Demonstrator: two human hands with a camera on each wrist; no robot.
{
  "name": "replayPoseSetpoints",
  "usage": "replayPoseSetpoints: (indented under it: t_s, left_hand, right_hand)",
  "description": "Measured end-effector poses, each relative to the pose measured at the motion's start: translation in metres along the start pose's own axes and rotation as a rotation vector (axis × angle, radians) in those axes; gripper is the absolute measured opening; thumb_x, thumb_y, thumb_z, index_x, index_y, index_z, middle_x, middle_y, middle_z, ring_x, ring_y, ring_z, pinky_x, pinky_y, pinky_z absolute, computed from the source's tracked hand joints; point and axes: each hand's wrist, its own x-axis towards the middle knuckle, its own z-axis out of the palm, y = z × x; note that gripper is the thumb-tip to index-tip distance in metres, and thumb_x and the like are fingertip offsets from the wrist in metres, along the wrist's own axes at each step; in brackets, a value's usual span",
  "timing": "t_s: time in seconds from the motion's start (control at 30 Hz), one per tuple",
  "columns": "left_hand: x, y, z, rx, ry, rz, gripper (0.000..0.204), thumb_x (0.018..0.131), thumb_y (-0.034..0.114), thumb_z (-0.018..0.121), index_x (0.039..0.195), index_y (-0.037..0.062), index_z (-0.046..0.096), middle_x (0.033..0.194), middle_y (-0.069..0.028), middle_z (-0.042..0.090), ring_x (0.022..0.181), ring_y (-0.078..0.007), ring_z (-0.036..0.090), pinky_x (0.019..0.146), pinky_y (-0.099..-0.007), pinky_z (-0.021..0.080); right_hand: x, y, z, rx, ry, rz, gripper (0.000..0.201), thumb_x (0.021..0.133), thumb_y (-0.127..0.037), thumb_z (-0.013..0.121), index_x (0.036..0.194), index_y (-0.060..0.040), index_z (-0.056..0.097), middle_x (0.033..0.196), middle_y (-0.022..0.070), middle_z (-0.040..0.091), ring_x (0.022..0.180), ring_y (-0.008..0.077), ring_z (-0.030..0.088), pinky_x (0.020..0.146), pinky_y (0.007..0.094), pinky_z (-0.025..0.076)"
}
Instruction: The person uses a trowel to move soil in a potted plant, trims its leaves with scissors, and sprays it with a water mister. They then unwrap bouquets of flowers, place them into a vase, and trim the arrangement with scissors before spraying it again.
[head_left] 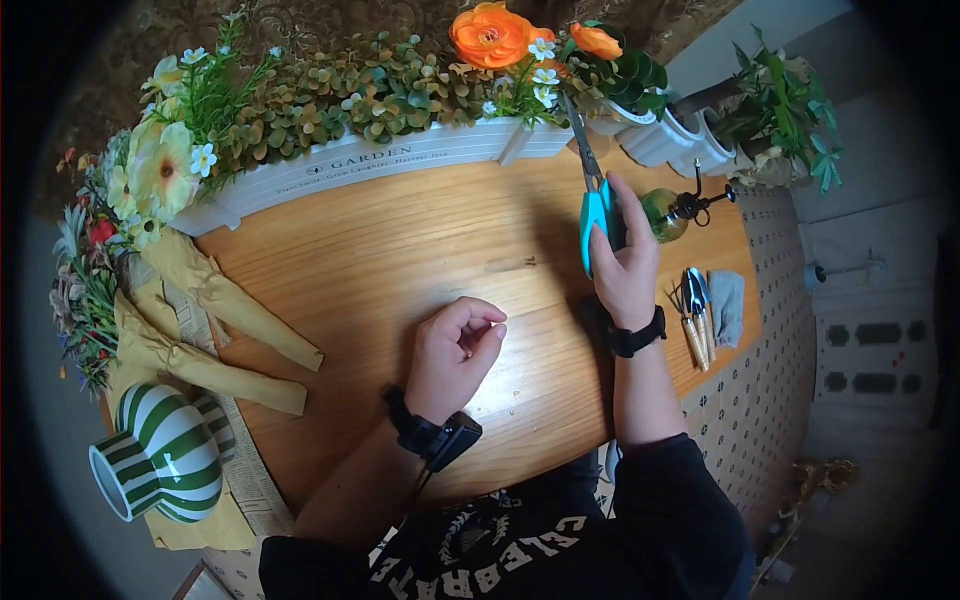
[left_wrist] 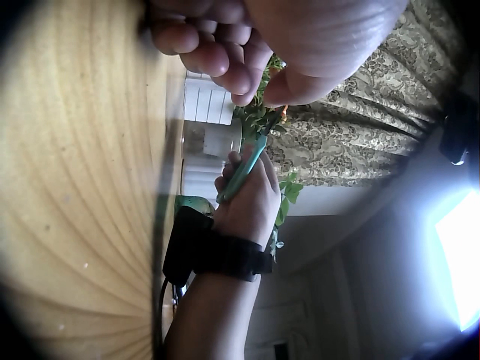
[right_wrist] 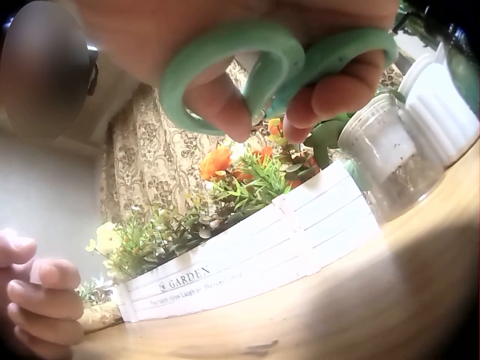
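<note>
My right hand grips a pair of scissors by turquoise handles. Fingers and thumb pass through the two handle loops, as the right wrist view shows. The metal blades point away from me, their tips overlapping the small white flowers at the right end of a white planter box in the head view. Over the middle of the wooden table hangs my left hand, fingers loosely curled, thumb close to the index fingertip, nothing visible between them. Orange flowers rise above the planter.
At left lie yellow paper wraps and a green-and-white striped vase on its side. On the right are a spray bottle, small garden tools and grey cloth. White pots with greenery stand at back right.
</note>
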Motion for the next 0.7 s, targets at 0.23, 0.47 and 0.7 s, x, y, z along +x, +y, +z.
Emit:
replayPoseSetpoints:
  t_s: [0.23, 0.47, 0.7]
  left_hand:
    - [-0.001, 0.004, 0.0, -0.005, -0.006, 0.011, 0.01, 0.087, -0.003, 0.058, 0.095, 0.0005, 0.06, 0.08, 0.0018, 0.059, 0.073, -0.0027, 0.052, 0.065, -0.0179, 0.041]
    - [-0.001, 0.007, 0.001, 0.009, -0.007, 0.02, 0.011, 0.087, -0.004, 0.057, 0.096, 0.0006, 0.06, 0.08, 0.0019, 0.058, 0.072, -0.0028, 0.051, 0.065, -0.0179, 0.04]
    - [0.0, 0.004, 0.0, 0.006, -0.015, 0.013, 0.012, 0.087, -0.005, 0.056, 0.096, 0.0004, 0.059, 0.082, 0.0018, 0.057, 0.073, -0.0031, 0.051, 0.066, -0.0182, 0.041]
  right_hand:
    - [0.002, 0.003, -0.003, 0.065, 0.095, 0.113, 0.061, 0.079, -0.007, 0.066, 0.134, 0.0019, 0.043, 0.11, 0.0137, 0.06, 0.095, 0.0184, 0.061, 0.079, 0.029, 0.05]
    - [0.005, 0.009, -0.007, 0.104, 0.161, 0.113, 0.063, 0.079, -0.007, 0.067, 0.135, 0.0026, 0.041, 0.107, 0.0126, 0.059, 0.094, 0.0167, 0.06, 0.078, 0.0278, 0.049]
    - [0.004, -0.002, -0.007, 0.113, 0.119, 0.106, 0.06, 0.078, -0.004, 0.064, 0.134, 0.0022, 0.042, 0.108, 0.0123, 0.06, 0.097, 0.0178, 0.06, 0.082, 0.0295, 0.049]
